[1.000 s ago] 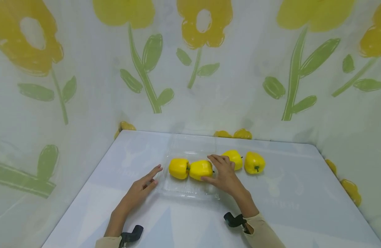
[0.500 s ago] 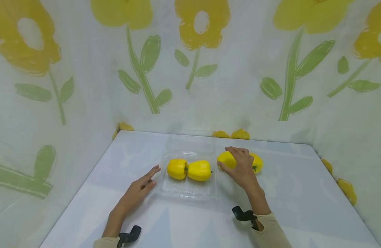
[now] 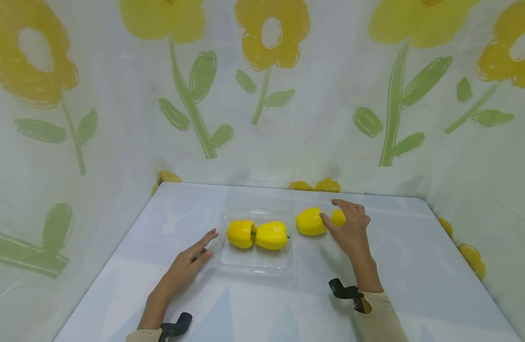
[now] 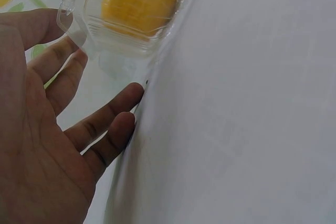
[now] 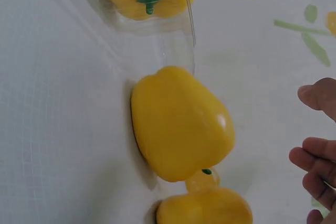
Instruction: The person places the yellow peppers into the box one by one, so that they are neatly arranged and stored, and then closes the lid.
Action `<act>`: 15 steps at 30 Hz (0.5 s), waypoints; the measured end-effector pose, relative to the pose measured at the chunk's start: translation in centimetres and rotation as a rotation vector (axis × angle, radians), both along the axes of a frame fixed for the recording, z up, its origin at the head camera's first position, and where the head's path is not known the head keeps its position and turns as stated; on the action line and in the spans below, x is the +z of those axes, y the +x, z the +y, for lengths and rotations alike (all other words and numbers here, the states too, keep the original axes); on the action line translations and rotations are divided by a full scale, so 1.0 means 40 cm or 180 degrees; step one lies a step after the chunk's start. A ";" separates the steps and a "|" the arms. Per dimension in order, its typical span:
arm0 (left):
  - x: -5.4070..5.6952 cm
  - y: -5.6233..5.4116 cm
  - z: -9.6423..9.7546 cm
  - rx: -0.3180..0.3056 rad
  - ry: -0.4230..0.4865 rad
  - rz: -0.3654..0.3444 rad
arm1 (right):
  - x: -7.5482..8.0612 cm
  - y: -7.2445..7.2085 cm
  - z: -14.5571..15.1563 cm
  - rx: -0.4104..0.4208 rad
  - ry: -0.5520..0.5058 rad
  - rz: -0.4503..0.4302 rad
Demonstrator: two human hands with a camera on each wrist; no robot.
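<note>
An opened clear plastic clamshell box point(image 3: 255, 262) holds two yellow bell peppers side by side, a left one point(image 3: 241, 234) and a right one point(image 3: 272, 236). My left hand point(image 3: 183, 270) has its fingertips at the box's left edge; in the left wrist view the thin rim point(image 4: 79, 30) overlaps those fingers. To the right of the box lie two more yellow bell peppers, a nearer-to-box one point(image 3: 309, 222) and a farther one point(image 3: 338, 217). Over the farther pepper my right hand point(image 3: 351, 232) hovers, fingers loosely bent and holding nothing, hiding most of it.
The box's raised clear lid point(image 3: 258, 197) stands toward the back of the white table point(image 3: 407, 266). Behind and at both sides hangs a flower-print cloth point(image 3: 322, 109). Each wrist wears a black camera mount, the right one point(image 3: 345, 289) close above the tabletop.
My right hand has let go of the pepper in the box's right half and moved right, past the nearer loose pepper to the farther one. The left hand stays by the box's edge.
</note>
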State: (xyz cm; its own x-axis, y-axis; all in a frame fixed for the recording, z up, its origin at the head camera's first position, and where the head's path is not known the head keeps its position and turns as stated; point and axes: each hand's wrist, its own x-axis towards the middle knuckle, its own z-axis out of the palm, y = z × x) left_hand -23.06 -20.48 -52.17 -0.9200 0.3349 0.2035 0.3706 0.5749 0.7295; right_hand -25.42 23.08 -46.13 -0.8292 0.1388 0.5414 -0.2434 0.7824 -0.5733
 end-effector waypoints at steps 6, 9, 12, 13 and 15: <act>0.002 0.002 -0.001 -0.0006 0.0007 -0.0033 | -0.003 -0.001 0.026 -0.0144 -0.0007 -0.0223; 0.004 0.002 -0.002 -0.0029 0.0002 -0.0017 | -0.004 -0.002 0.040 -0.0190 -0.0005 -0.0278; 0.004 0.002 -0.002 -0.0061 0.0002 0.0036 | -0.005 0.000 0.051 -0.0268 -0.0029 -0.0349; 0.004 0.002 -0.003 -0.0066 -0.0001 0.0054 | -0.006 0.000 0.054 -0.0297 -0.0048 -0.0390; 0.005 0.002 -0.002 -0.0079 0.0010 0.0084 | -0.007 0.001 0.061 -0.0344 -0.0072 -0.0466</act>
